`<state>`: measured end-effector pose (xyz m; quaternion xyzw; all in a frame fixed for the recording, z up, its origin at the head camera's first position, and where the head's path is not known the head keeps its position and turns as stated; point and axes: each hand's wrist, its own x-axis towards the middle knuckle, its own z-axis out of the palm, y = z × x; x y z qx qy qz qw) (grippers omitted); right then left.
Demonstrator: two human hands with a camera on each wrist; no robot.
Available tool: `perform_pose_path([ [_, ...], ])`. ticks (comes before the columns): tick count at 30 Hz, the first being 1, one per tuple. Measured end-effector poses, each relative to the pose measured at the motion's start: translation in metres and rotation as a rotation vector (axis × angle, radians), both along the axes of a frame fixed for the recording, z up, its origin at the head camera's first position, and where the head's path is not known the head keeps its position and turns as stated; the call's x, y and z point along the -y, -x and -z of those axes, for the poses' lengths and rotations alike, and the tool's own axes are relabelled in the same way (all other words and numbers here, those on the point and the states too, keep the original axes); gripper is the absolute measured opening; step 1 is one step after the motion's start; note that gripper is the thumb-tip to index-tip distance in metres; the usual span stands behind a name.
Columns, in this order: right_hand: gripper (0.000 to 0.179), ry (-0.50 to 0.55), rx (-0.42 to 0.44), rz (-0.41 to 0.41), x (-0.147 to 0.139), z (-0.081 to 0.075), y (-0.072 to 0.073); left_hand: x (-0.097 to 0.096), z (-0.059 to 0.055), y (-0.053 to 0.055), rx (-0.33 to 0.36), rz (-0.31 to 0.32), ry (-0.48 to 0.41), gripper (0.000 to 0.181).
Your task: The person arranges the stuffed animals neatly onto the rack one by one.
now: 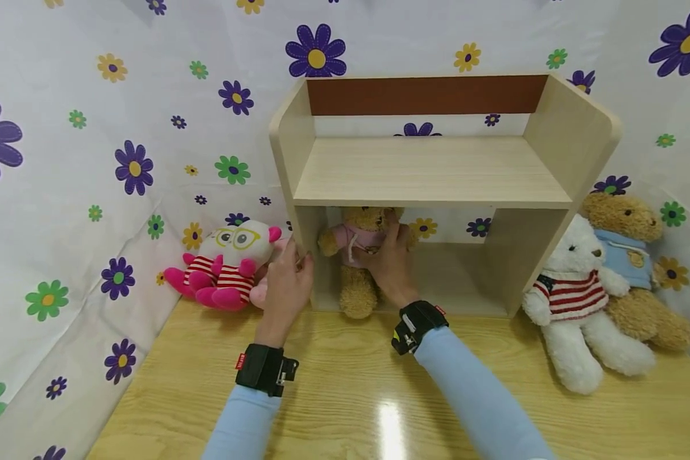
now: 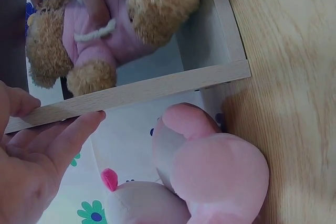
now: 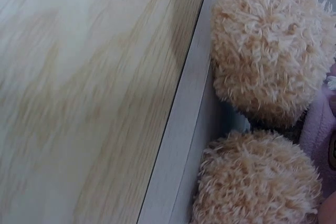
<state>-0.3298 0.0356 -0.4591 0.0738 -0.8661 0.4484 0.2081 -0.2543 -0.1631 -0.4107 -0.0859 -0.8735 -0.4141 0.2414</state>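
A brown teddy bear [image 1: 358, 291] in a pink hoodie sits in the left part of the lower compartment of a pale wooden shelf [image 1: 431, 171]. My right hand [image 1: 393, 268] holds the bear around its chest and neck. Its fuzzy feet [image 3: 273, 40] fill much of the right wrist view, at the compartment's front edge. With my left hand [image 1: 287, 287] I grip the shelf's left side panel [image 2: 157, 88], thumb on the inner side and fingers on the outer. The top of the bear's head is hidden under the upper board.
Left of the shelf lean plush toys in red-striped clothes [image 1: 236, 281], beside a pink plush toy [image 2: 218, 171]. To the right sit a white bear [image 1: 581, 348] in a striped sweater and a brown bear [image 1: 627, 262] in blue. Flowered cloth hangs behind the wooden table [image 1: 333, 396].
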Motion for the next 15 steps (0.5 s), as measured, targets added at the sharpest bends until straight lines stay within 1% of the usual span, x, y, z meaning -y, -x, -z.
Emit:
perform_pose_path([
  [3,0.108,-0.017,-0.025,0.022,0.004,0.000,0.002,-0.003,0.000,0.001,-0.005,-0.003,0.010,0.048],
  [6,0.106,-0.029,-0.033,0.025,0.008,0.000,0.003,-0.003,0.000,0.001,-0.012,-0.009,0.018,0.047],
  [10,0.102,-0.090,-0.022,0.024,0.013,0.001,0.006,0.000,0.002,0.000,-0.029,-0.019,0.015,0.047],
  [15,0.095,-0.158,-0.041,0.037,0.018,0.002,0.009,0.001,0.001,0.000,-0.033,-0.011,0.010,0.044],
])
